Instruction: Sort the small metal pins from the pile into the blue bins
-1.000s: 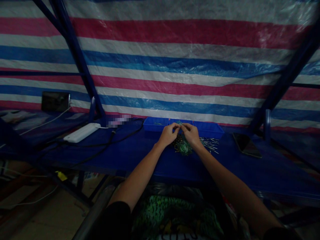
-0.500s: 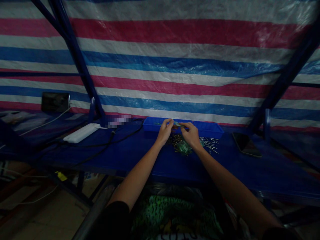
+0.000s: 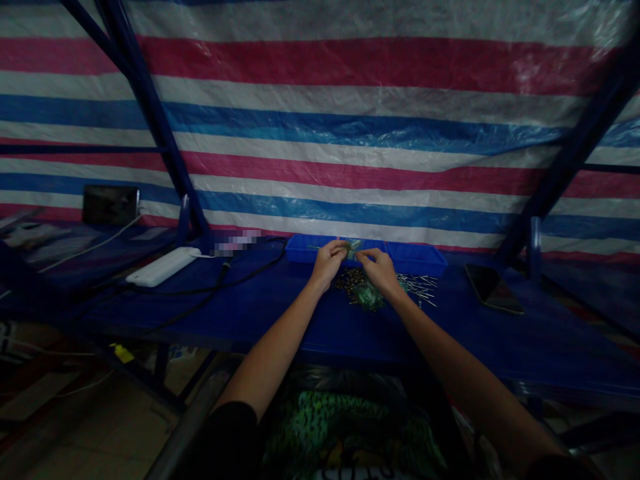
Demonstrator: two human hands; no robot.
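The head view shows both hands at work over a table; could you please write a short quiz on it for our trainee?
1. True or false: the white device lies to the left of the left hand.
2. Which hand is nearer the thin metal rods: the left or the right hand?
3. Fill in: the tray behind the hands is ____ in colour.
Key: 1 true; 2 right; 3 blue.

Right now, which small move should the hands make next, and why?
Perhaps lower the small greenish item slightly toward the blue tray: the left hand and right hand both seem to pinch it, and it overlaps the tray in this view, though how high it is held cannot be told.
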